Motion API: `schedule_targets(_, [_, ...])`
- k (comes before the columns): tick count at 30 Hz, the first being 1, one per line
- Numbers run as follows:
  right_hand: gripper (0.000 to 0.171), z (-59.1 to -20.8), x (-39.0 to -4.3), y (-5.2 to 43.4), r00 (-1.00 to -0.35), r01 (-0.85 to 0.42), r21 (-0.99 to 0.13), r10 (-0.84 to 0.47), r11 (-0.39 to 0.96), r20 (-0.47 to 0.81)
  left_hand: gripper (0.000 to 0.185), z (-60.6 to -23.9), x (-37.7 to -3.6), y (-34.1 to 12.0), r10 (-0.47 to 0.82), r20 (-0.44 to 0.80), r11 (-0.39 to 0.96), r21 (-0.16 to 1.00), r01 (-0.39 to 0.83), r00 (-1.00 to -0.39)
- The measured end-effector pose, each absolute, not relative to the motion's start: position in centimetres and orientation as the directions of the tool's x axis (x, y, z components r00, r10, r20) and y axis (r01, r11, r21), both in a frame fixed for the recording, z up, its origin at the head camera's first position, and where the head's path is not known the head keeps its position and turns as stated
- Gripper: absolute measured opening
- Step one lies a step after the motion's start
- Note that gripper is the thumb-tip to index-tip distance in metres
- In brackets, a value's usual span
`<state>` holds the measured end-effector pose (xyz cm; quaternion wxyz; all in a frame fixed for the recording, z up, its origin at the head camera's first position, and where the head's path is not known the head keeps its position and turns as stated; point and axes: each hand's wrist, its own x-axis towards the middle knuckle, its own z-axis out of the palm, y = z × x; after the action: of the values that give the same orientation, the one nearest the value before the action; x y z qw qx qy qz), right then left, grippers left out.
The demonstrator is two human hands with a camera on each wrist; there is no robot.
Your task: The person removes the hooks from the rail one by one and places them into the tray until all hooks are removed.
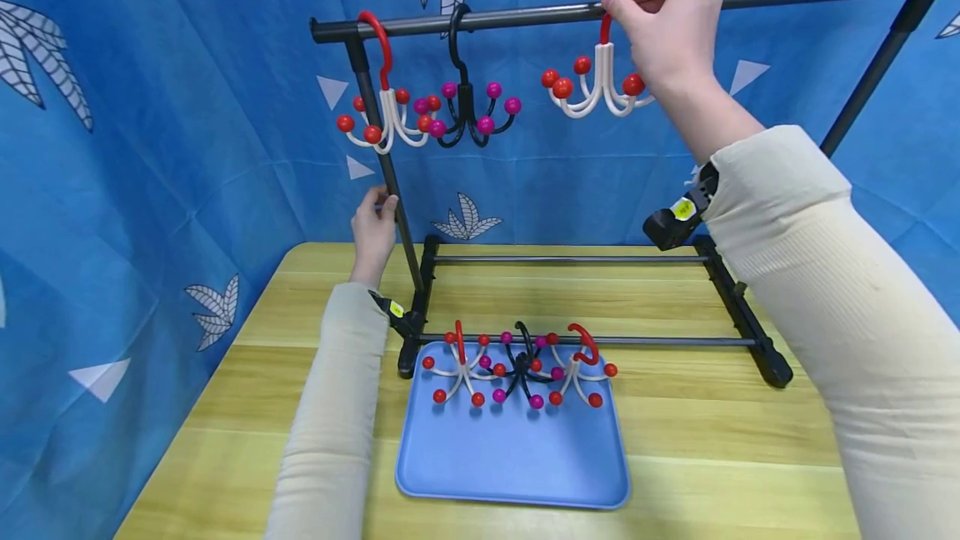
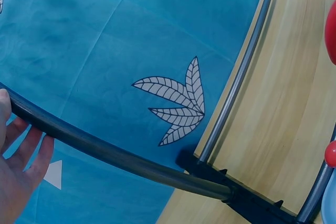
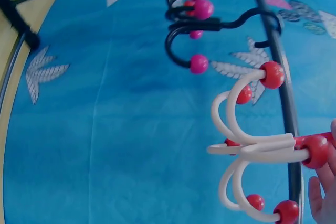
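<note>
Red-white hanger point(image 1: 596, 73) in right hand point(image 1: 663, 19)

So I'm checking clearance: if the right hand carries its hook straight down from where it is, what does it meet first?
Probably the top rail: the right hand holds the red-and-white hook with its curve just above it, though depth is unclear.

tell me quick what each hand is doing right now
Left hand: grips the rack's upright post.
Right hand: pinches the red hook of a white hanger at the top rail.
</note>
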<state>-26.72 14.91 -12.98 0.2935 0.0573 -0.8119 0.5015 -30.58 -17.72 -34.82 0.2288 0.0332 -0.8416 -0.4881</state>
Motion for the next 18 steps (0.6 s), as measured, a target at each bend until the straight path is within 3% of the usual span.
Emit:
schedule_targets(6, [0.032, -13.5, -25.1, 15.5, -0.805, -0.456, -0.804, 0.208, 0.382, 0.555, 0.033, -34.7, -30.5, -17.7, -0.288, 0.341, 0.51, 0.845, 0.158, -0.895])
schedule_targets(18, [0.028, -17.8, -22.4, 16.3, -0.804, -0.514, -0.787, 0.13, 0.34, 0.581, 0.034, -34.8, -30.6, -17.7, -0.287, 0.324, 0.506, 0.85, 0.144, -0.902])
